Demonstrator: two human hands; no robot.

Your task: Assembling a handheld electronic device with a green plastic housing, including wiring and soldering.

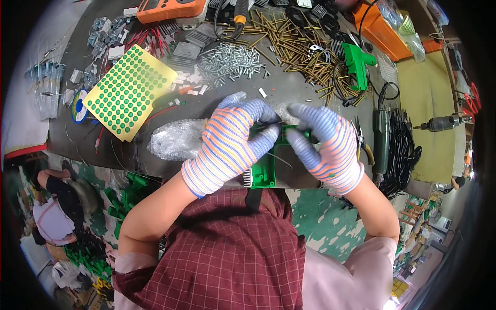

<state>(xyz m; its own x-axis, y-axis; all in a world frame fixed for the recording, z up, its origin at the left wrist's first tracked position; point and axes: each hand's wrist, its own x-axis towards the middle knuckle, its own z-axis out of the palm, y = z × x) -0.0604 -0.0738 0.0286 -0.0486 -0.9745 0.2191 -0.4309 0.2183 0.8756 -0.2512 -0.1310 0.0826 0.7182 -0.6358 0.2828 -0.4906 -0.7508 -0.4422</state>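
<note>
Striped knitted gloves cover both hands. My left hand (230, 129) is closed, thumb and forefinger together on a small dark piece, seemingly a wire (274, 123). Facing it, my right hand (330, 147) has its thumb and fingers curved and apart, with nothing visible held; its fingertips are slightly blurred. Between the hands sits a green plastic part (287, 135), partly hidden by the fingers. Just below, at the table's near edge, an open green plastic housing (264, 173) lies with a white comb-like strip at its left side. A clear bubble-wrap bag (175, 140) lies beside my left wrist.
Silver screws (232, 62) and long brass-coloured screws (294, 41) are heaped at the back. A yellow sheet of green round stickers (126, 93) lies left. Rightward are a green gun-shaped housing (357, 66), pliers (364, 142), an electric screwdriver (381, 139) and black cables (403, 150).
</note>
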